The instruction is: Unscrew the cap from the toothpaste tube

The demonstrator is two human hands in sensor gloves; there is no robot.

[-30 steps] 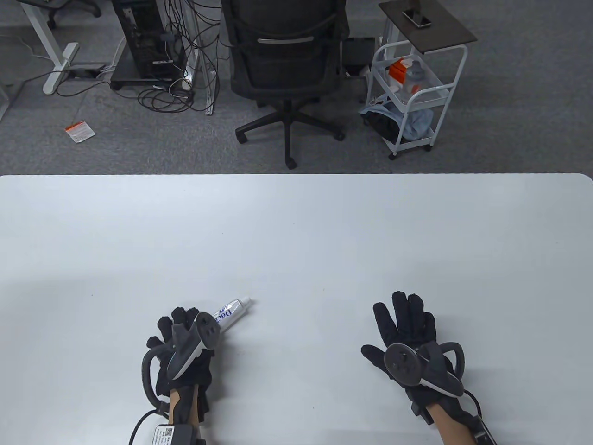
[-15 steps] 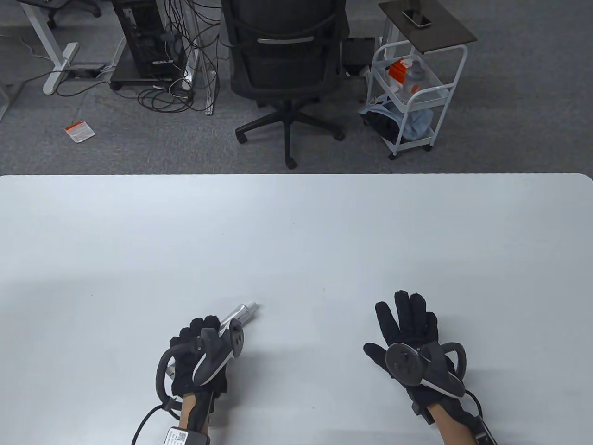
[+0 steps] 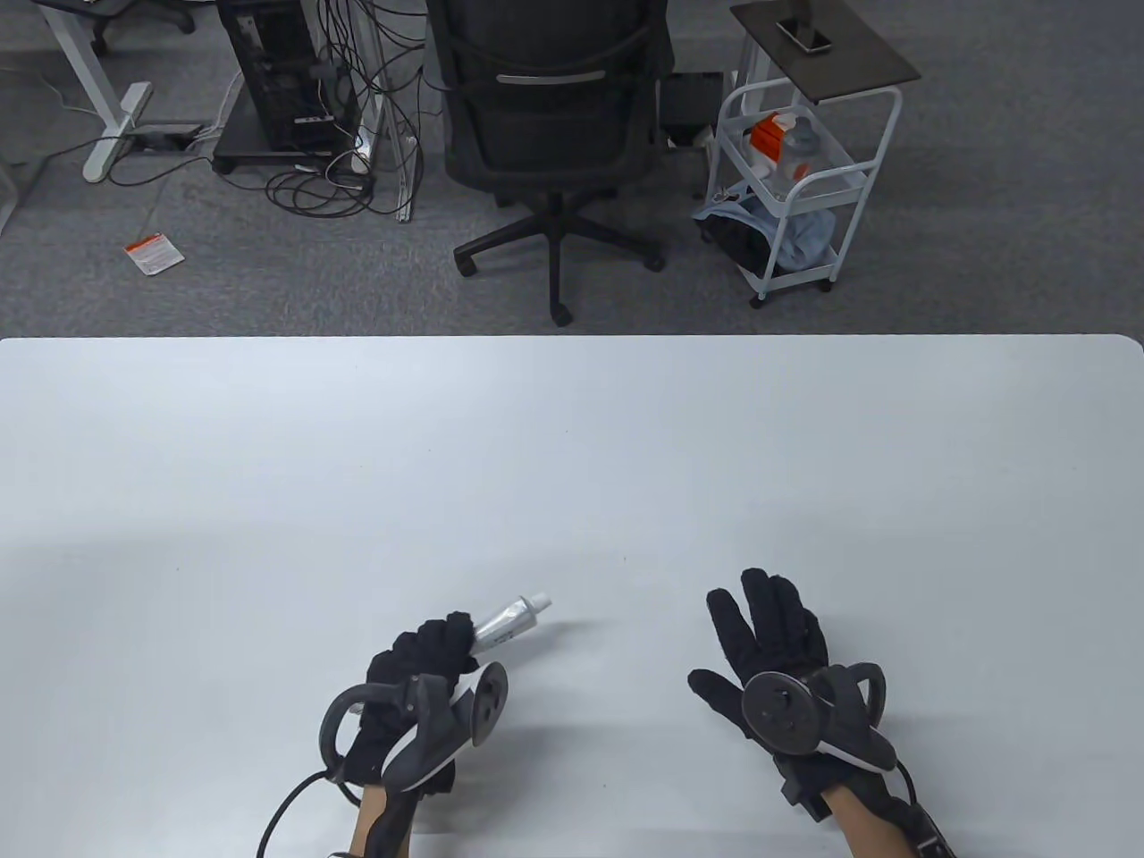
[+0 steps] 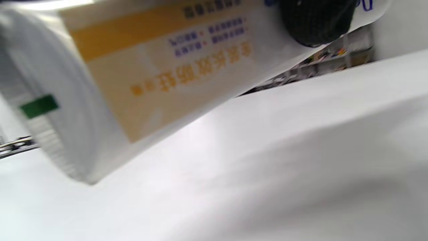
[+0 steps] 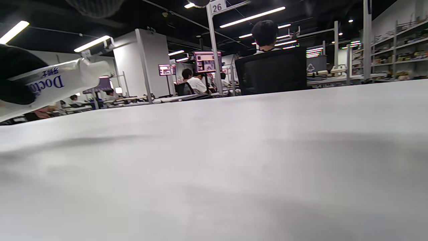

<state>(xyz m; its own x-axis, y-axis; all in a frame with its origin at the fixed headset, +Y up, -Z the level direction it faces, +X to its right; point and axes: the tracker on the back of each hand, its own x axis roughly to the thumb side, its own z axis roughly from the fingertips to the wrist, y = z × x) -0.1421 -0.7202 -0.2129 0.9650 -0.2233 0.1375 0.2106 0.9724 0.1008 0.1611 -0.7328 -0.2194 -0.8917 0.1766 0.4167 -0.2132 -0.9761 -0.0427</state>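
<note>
My left hand (image 3: 424, 657) grips a white toothpaste tube (image 3: 505, 623) around its body and holds it above the table, cap end up and to the right. The white cap (image 3: 540, 601) is on the tube. In the left wrist view the tube (image 4: 150, 73) fills the top left, with a gloved fingertip (image 4: 316, 20) pressed on it. My right hand (image 3: 769, 639) is open, fingers spread, apart from the tube to its right. The right wrist view shows the tube (image 5: 57, 85) at the left, held by black gloved fingers (image 5: 15, 78).
The white table (image 3: 572, 447) stretches wide beyond the hands. Past its far edge stand a black office chair (image 3: 550, 116) and a white trolley (image 3: 795, 170) on the carpet.
My left hand has lifted and moved right with the tube, turning it so the cap points more to the right. My right hand has shifted slightly back and left.
</note>
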